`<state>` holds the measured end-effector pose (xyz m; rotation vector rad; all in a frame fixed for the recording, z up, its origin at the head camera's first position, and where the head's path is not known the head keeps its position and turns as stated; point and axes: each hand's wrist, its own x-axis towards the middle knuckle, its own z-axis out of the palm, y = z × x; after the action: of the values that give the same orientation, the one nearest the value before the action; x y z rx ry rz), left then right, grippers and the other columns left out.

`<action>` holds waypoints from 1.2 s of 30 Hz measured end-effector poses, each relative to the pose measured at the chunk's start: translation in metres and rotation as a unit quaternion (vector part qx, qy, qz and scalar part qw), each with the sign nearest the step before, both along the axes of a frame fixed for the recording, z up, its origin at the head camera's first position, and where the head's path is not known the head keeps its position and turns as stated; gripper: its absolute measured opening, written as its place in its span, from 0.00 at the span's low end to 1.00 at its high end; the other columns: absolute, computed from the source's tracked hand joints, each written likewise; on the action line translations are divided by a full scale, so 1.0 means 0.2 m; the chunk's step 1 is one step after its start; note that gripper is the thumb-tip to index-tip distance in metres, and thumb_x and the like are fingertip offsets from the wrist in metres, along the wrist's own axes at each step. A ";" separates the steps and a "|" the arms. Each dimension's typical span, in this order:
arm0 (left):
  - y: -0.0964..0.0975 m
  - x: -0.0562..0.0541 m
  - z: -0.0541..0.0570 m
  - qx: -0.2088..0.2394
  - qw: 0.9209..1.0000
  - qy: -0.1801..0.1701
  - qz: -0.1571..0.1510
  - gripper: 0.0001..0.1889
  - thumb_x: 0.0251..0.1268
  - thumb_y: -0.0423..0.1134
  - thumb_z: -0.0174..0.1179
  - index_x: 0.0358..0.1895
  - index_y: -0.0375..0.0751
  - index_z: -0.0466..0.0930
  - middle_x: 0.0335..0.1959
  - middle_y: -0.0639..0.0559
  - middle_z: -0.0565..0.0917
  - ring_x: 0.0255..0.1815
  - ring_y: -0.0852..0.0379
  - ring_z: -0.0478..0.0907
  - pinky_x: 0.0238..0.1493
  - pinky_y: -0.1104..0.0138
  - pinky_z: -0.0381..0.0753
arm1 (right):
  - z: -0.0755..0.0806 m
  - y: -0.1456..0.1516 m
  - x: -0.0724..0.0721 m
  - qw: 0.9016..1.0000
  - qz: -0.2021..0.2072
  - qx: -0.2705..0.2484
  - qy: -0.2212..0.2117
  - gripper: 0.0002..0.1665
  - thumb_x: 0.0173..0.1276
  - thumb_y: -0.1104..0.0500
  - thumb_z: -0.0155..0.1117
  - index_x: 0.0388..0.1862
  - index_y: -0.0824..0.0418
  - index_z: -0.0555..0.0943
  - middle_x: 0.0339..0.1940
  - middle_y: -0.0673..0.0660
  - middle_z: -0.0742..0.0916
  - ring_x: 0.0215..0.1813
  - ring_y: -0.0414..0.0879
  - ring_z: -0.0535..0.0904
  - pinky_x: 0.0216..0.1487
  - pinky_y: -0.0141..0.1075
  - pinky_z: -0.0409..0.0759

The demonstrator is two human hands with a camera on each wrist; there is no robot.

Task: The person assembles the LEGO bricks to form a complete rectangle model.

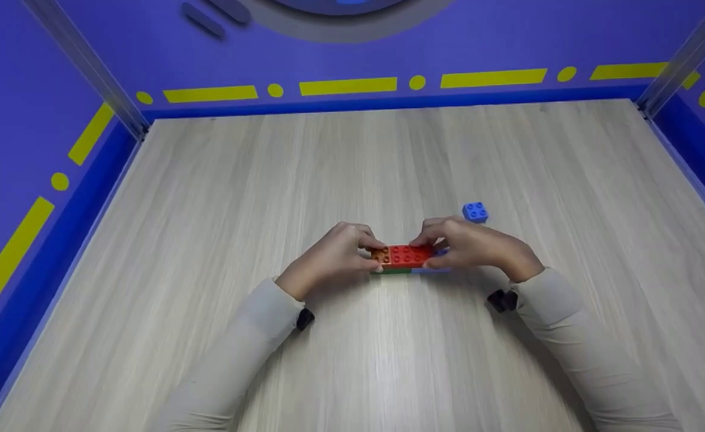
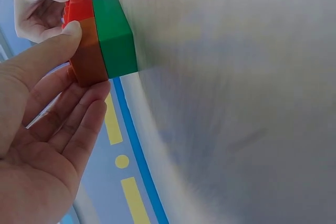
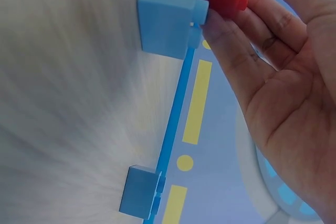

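Observation:
On the table, a joined block assembly has a green brick and a blue brick below, with an orange brick and a red brick on top. My left hand pinches the orange brick at its end, thumb on the near side and fingers on the far side. The right hand grips the right part of the red brick between thumb and fingers. Past the red brick, studs of the blue brick show at the right end. The right hand covers part of that end in the head view.
A small blue brick with studs up sits on the wooden table, just beyond the right hand. Blue-purple walls with yellow marks border the table at the back and sides.

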<state>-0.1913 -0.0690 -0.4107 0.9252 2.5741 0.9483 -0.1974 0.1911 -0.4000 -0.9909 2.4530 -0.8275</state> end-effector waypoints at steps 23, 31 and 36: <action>0.00 0.01 0.00 0.000 1.000 -0.017 0.013 0.18 0.54 0.36 0.71 0.50 0.40 0.85 0.40 0.50 0.85 0.44 0.53 0.81 0.45 0.68 0.79 | 0.04 -0.01 0.00 0.998 0.030 0.048 0.042 0.20 0.60 0.60 0.71 0.52 0.60 0.83 0.47 0.53 0.84 0.51 0.49 0.83 0.48 0.40 0.83; 0.00 0.01 0.00 0.003 1.000 -0.008 0.009 0.17 0.53 0.35 0.71 0.49 0.40 0.86 0.40 0.49 0.85 0.43 0.55 0.82 0.44 0.68 0.80 | 0.04 0.00 -0.01 0.997 0.043 0.039 0.048 0.20 0.60 0.59 0.71 0.52 0.59 0.83 0.47 0.52 0.85 0.51 0.48 0.83 0.49 0.41 0.83; 0.00 0.01 -0.01 -0.005 1.000 -0.014 0.013 0.18 0.54 0.36 0.71 0.50 0.40 0.85 0.41 0.50 0.85 0.43 0.57 0.82 0.43 0.70 0.79 | 0.04 0.01 -0.01 0.997 0.044 0.036 0.048 0.19 0.61 0.58 0.70 0.52 0.60 0.83 0.48 0.53 0.85 0.51 0.50 0.83 0.50 0.43 0.82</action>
<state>-0.1902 -0.0687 -0.4125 0.8703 2.5710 0.9475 -0.1995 0.1923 -0.3921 -1.1268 2.4793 -0.6730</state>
